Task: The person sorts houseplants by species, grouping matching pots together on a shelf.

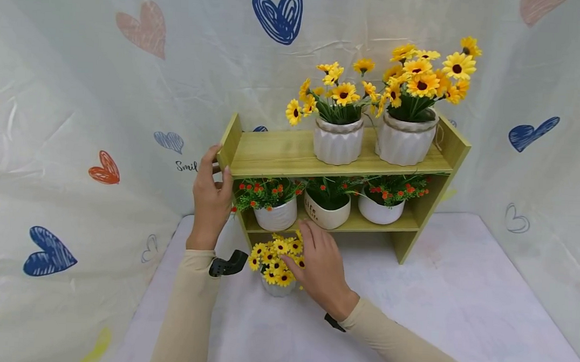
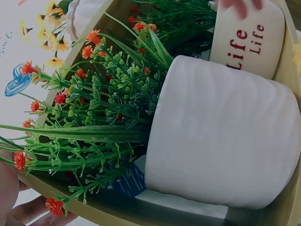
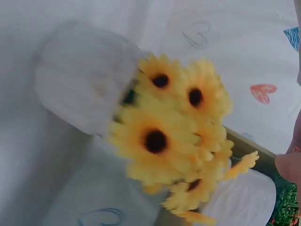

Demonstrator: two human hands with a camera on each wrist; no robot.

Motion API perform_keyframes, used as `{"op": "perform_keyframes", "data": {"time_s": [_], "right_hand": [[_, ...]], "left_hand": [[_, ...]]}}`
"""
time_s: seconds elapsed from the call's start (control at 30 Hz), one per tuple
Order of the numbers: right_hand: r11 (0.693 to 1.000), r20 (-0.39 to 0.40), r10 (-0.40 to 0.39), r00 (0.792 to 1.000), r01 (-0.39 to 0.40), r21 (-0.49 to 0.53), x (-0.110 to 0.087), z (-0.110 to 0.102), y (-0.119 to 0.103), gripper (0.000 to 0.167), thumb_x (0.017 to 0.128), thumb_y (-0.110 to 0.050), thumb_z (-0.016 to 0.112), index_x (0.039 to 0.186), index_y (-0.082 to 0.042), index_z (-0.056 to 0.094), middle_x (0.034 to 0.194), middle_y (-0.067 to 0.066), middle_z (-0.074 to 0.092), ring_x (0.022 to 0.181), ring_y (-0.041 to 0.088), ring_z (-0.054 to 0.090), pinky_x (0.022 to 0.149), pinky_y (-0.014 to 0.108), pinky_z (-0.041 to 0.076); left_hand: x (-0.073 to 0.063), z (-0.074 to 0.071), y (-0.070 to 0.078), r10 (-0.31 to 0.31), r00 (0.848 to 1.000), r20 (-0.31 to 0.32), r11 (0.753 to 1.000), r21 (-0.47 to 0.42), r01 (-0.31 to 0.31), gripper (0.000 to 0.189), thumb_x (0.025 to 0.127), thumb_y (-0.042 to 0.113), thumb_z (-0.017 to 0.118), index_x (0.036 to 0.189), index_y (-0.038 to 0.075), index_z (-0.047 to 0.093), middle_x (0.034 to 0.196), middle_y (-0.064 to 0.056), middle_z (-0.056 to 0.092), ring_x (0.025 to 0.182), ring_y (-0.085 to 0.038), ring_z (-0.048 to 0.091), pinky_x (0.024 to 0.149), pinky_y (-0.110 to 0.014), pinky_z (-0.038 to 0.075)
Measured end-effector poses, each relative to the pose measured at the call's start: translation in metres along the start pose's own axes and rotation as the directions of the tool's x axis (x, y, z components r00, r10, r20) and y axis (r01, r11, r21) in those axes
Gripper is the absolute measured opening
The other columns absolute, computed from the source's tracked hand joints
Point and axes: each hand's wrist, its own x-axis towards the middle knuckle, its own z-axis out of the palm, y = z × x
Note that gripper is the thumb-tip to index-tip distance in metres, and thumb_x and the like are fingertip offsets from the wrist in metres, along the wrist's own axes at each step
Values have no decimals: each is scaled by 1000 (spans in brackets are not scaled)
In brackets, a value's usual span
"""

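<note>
My left hand (image 1: 210, 202) grips the upper left end panel of a two-tier wooden shelf (image 1: 274, 150), with the thumb in front and the fingers around the outer side. Just inside that end, a white ribbed pot (image 2: 221, 136) of red-flowered greenery stands on the lower tier. My right hand (image 1: 322, 266) hovers in front of the lower tier with fingers loosely bent and nothing held. Its fingertips are near the cream pot lettered "Life" (image 1: 334, 216); whether they touch it I cannot tell. Below and beside this hand, a small pot of yellow daisies (image 3: 155, 139) stands on the table.
Two white pots of larger yellow flowers, one at the middle (image 1: 337, 144) and one at the right (image 1: 404, 140), stand on the top tier. Another white pot (image 1: 381, 212) with red flowers sits lower right. A heart-printed sheet (image 1: 79, 112) hangs behind the white-covered table (image 1: 449, 312).
</note>
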Motion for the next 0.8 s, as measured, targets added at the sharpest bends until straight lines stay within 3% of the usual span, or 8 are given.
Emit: {"op": "perform_keyframes", "data": {"time_s": [0.2,0.4,0.63,0.8], "right_hand": [[998,-20,17,1000,-15,66,-41,-4,11,78,80,-34,94,139,4,60,137,20,63,122,36,63,100,52,56],[993,15,88,996,-89,79,-75,5,21,67,80,-26,92,134,2,62,130,15,65,115,33,65,93,51,57],[973,120,198,973,-210,95,-96,21,29,56,83,-11,84,133,2,62,127,15,66,107,31,68,90,49,57],[928,270,278,922,-331,172,-99,35,34,57,84,-7,83,136,4,60,130,16,67,114,34,67,93,53,56]], "left_hand": [[0,0,0,-2,1000,0,1000,15,2,47,111,13,50,158,8,42,140,-24,56,117,-38,64,75,-37,58],[1,0,1,-7,1000,-1,1000,14,7,47,112,13,49,158,9,43,143,-24,56,116,-37,64,75,-19,52],[1,1,1,-10,1000,0,1000,4,10,47,111,12,50,158,9,42,141,-24,56,116,-38,63,78,-46,60],[1,1,1,-11,1000,-4,1000,1,11,47,111,12,49,158,8,42,139,-25,56,116,-39,64,78,-52,60]]}}
